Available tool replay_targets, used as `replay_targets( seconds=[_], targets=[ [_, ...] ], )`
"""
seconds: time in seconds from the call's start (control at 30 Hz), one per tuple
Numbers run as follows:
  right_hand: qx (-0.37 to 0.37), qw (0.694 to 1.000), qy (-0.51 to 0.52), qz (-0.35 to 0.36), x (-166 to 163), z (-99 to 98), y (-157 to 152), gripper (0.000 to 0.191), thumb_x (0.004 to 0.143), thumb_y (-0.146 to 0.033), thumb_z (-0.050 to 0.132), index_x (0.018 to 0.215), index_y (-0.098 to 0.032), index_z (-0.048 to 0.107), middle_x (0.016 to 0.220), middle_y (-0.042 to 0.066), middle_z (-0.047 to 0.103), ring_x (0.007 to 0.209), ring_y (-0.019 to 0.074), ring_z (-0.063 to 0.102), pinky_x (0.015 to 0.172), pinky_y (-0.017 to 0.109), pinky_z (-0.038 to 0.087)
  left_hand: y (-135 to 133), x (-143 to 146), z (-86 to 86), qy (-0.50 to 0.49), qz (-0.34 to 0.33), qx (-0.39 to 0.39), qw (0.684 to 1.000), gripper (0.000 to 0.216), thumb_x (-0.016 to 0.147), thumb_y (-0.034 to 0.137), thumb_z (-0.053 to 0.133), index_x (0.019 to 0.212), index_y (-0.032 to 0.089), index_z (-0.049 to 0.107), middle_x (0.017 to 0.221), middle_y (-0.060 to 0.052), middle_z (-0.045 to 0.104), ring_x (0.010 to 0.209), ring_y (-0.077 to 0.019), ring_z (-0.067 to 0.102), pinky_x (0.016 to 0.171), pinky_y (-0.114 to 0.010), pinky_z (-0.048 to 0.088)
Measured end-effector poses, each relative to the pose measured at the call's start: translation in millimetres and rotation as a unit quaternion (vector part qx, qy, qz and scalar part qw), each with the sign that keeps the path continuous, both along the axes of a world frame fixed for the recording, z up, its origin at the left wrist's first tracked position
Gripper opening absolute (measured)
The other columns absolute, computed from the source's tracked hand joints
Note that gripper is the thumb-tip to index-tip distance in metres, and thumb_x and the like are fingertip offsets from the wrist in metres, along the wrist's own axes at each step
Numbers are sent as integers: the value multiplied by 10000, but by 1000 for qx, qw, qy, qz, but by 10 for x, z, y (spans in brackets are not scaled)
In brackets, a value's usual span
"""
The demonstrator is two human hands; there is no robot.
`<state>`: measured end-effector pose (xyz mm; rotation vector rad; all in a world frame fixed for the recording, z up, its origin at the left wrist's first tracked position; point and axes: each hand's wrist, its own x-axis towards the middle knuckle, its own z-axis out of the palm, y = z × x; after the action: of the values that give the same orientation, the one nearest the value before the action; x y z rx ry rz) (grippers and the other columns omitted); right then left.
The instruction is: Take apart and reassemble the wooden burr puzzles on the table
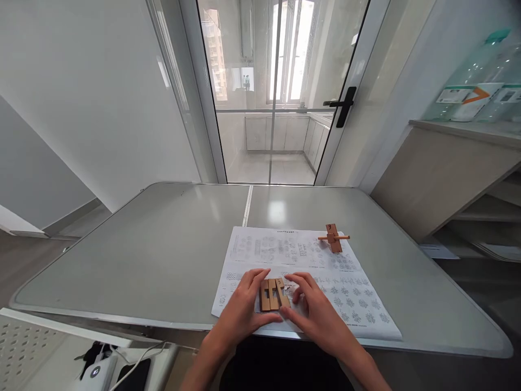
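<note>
Several notched wooden puzzle pieces (268,297) lie side by side on a large printed sheet (244,260) close to the table's front edge. The rightmost piece leans at a slant against the others and bears a dark mark. My left hand (241,307) curves around their left side, thumb along the near edge, fingers apart. On the other side, my right hand (317,312) has its thumb by the slanted piece's lower end, with the fingers spread; whether it touches is unclear. Farther back stands a wooden assembly (334,239) of crossed pieces marked "3", with a thin stick through it.
The grey table (154,255) has a seam running toward a glass door (268,130). At right, plastic bottles (468,92) stand on a shelf (464,130). Below the table's left front, a white device (97,374) and a cable (138,361) lie on a white surface.
</note>
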<state>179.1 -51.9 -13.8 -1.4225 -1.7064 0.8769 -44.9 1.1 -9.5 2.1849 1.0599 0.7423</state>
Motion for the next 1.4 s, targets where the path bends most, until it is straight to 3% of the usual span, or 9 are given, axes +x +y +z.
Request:
replay_targets(
  seconds=[0.13, 0.37, 0.53, 0.73, 0.93, 1.03, 1.13, 1.27, 1.4],
  targets=[
    [-27, 999, -9, 24, 45, -6, 47, 704, 879, -351, 770, 1524, -365, 489, 1392, 50, 542, 847, 172, 676, 841, 369, 621, 13, -132, 47, 39, 32, 24, 998, 796, 638, 435, 985, 1349, 310, 651, 1372, -118, 563, 1299, -378, 526, 1090, -570, 507],
    [-28, 999, 4, 30, 64, -32, 145, 548, 834, -379, 817, 1343, -300, 631, 1350, 58, 586, 814, 170, 651, 804, 357, 599, 25, -224, 163, -23, 53, -101, 993, 636, 759, 422, 891, 1332, 311, 639, 1023, -26, 674, 932, -238, 625, 905, -399, 550],
    [-38, 997, 60, -20, 66, -127, 130, 621, 824, -449, 830, 1355, -267, 565, 983, 13, 685, 695, 167, 618, 678, 322, 565, 15, -286, 162, -96, 84, -132, 983, 610, 769, 409, 832, 1317, 271, 603, 993, -21, 669, 902, -217, 631, 857, -354, 541],
    [-29, 975, 215, -48, 78, -107, 132, 674, 910, -505, 746, 1463, -302, 417, 1125, 58, 743, 856, 210, 725, 808, 381, 603, -6, -231, 201, -130, 56, -161, 977, 630, 819, 355, 787, 1385, 276, 525, 1026, -32, 722, 889, -204, 650, 929, -393, 546],
    [-54, 957, 283, -35, 62, 67, 77, 600, 1008, -538, 607, 1507, -264, 418, 1184, 112, 743, 868, 223, 742, 747, 382, 620, -87, -90, 217, -190, 33, -211, 958, 624, 894, 355, 749, 1448, 283, 471, 1061, -31, 702, 847, -171, 663, 954, -400, 563],
    [-50, 967, 252, -9, -2, 201, 30, 398, 1010, -513, 619, 1311, -255, 583, 1177, 97, 757, 964, 242, 750, 877, 413, 620, -126, -33, 191, -209, 30, -229, 950, 643, 908, 368, 746, 1476, 277, 458, 1076, -46, 702, 879, -180, 671, 950, -396, 568],
    [-21, 988, 150, 13, -66, 310, 10, 264, 1048, -479, 556, 1140, -265, 680, 973, 39, 769, 864, 223, 749, 849, 371, 612, -148, -6, 183, -207, 29, -230, 950, 666, 893, 380, 766, 1479, 271, 469, 1080, -57, 714, 900, -197, 680, 948, -405, 567],
    [50, 997, 24, 48, -141, 354, 9, 311, 1090, -356, 437, 1301, -314, 663, 987, 39, 718, 792, 201, 693, 763, 335, 588, -157, 3, 207, -200, 23, -226, 953, 634, 894, 386, 765, 1458, 272, 497, 1061, -49, 717, 878, -192, 669, 939, -396, 564],
    [42, 994, -18, 97, -192, 331, -10, 393, 1091, -260, 365, 1411, -358, 571, 1090, 43, 705, 855, 206, 697, 771, 330, 581, -160, 9, 229, -191, 23, -218, 957, 603, 899, 404, 766, 1429, 263, 514, 984, -31, 714, 832, -181, 648, 905, -371, 558]
  ],
)
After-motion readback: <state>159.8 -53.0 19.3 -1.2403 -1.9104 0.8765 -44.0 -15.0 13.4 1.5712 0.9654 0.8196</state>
